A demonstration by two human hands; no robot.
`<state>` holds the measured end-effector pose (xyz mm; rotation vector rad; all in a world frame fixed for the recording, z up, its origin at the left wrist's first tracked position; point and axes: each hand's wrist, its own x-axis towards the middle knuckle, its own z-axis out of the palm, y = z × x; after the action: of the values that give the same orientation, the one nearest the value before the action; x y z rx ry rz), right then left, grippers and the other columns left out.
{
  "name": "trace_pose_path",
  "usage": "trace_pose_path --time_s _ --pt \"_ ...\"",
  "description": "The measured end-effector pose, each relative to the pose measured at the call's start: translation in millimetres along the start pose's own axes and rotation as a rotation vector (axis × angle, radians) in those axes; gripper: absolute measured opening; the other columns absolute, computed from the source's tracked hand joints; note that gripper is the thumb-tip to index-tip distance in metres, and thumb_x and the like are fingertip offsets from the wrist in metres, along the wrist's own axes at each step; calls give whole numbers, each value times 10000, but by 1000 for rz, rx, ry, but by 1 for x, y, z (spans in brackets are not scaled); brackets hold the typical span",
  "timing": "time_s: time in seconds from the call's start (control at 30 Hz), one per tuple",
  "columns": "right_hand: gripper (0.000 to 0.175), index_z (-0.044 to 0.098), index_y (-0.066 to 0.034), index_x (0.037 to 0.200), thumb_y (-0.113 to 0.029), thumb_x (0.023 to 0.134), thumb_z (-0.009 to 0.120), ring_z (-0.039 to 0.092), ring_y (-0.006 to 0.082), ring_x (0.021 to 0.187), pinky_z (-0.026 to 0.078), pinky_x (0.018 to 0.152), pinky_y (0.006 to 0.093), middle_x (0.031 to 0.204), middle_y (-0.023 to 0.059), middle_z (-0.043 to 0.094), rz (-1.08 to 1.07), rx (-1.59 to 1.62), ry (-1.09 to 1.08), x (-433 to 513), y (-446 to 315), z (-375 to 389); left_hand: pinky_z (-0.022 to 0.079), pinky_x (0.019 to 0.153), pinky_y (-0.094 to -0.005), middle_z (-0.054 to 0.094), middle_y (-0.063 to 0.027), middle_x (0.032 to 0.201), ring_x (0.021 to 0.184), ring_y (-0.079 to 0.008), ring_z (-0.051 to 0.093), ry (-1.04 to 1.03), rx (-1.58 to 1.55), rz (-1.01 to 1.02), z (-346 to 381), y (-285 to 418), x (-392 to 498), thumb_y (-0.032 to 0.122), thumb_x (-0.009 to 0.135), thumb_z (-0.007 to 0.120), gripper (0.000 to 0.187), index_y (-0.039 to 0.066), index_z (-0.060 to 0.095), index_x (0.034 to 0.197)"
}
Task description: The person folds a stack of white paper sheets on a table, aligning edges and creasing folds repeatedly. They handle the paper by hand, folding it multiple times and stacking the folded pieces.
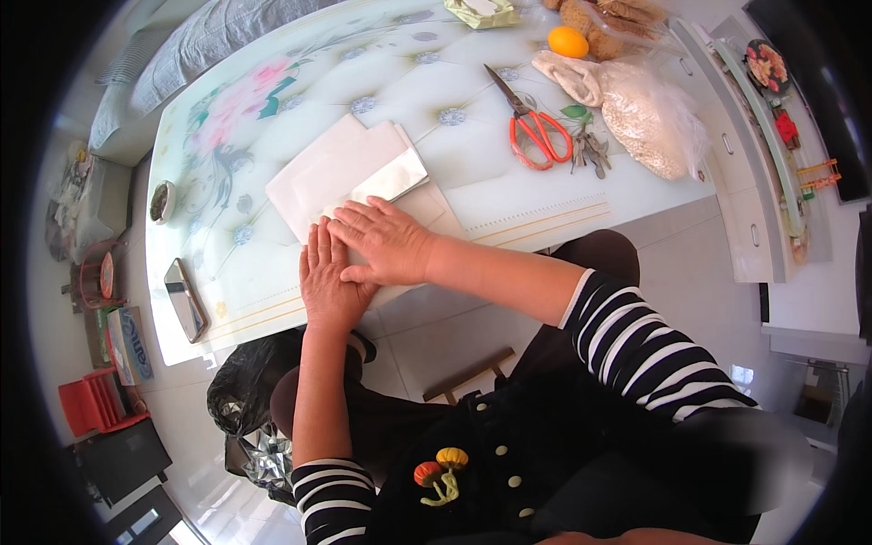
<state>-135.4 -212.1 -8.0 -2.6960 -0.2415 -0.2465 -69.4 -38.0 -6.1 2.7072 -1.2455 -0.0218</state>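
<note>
A small pile of pale folded paper sheets (pixel 340 157) lies near the front edge of the table. Across the pile runs a folded, whiter paper strip (pixel 398 178). My left hand (pixel 332 283) lies flat, palm down, at the near end of the papers with its fingers extended. Just to its right, my right hand (pixel 388 246) presses palm down on the near part of the sheets, fingers somewhat spread. The right fingertips and thumb meet or overlap the left hand's edge. Neither hand grasps anything; the paper beneath them is partly hidden.
Red-handled scissors (pixel 538 139) lie right of the papers, beside keys (pixel 591 151) and a plastic bag of pale grains (pixel 644 119). An orange fruit (pixel 568 42) sits behind. Leftward are a smartphone (pixel 184 300) and a small bowl (pixel 161 202). A black plastic bag (pixel 248 381) is below.
</note>
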Motion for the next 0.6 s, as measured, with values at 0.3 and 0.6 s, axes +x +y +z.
trace_pose_path --time_s 0.3,0.6 --pt "832 383 -85 1612 -638 1010 535 230 267 1601 165 1306 485 1705 111 319 164 -168 -110 -62 59 -51 211 1285 -484 331 -210 1691 1591 -345 266 36 -37 -13 -9 4 -2 696 904 626 1035 -17 356 1604" --pt "755 492 -76 1529 -620 1010 561 335 290 1544 239 1274 491 1635 123 420 113 -201 -11 -64 68 -57 228 1276 -496 388 -191 1666 1578 -318 303 4 31 -21 -23 5 3 636 872 710 1006 -11 405 1580"
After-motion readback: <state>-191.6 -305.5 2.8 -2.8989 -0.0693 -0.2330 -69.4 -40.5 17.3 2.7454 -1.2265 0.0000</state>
